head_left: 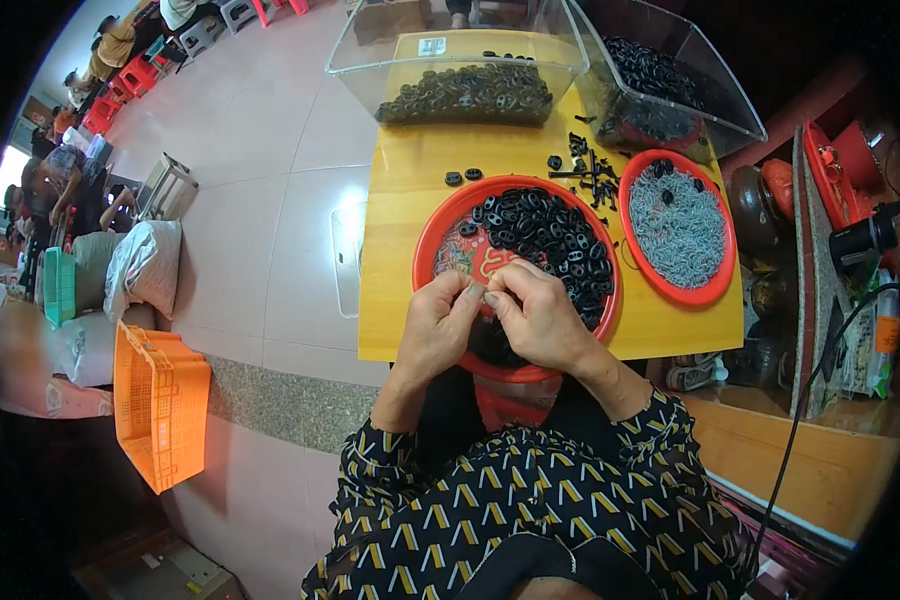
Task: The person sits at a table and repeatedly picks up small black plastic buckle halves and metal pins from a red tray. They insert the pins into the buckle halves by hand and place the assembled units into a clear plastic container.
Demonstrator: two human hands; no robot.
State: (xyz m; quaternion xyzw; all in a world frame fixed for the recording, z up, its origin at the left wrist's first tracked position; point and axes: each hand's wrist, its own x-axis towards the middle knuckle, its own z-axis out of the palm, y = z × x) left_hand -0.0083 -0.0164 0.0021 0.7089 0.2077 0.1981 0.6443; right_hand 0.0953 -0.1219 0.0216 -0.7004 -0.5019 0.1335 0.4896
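Pale floor tiles fill the left of the frame beside a small yellow table at centre, where a seated person in a black patterned top works. Both hands meet just below centre: the left hand and the right hand have fingertips pinched together on a tiny part, too small to make out. The hands cover the near edge of a large red tray holding a heap of black plastic rings. Right of it, a smaller red tray carries grey metal pieces. Between the trays, loose black bits lie scattered on the tabletop. Farther up, two clear plastic bins hold more dark parts, the right one cut off by the dark rim. Lower left, an orange crate sits on the floor. Upper left, other people sit among red stools, blurred by the lens edge.
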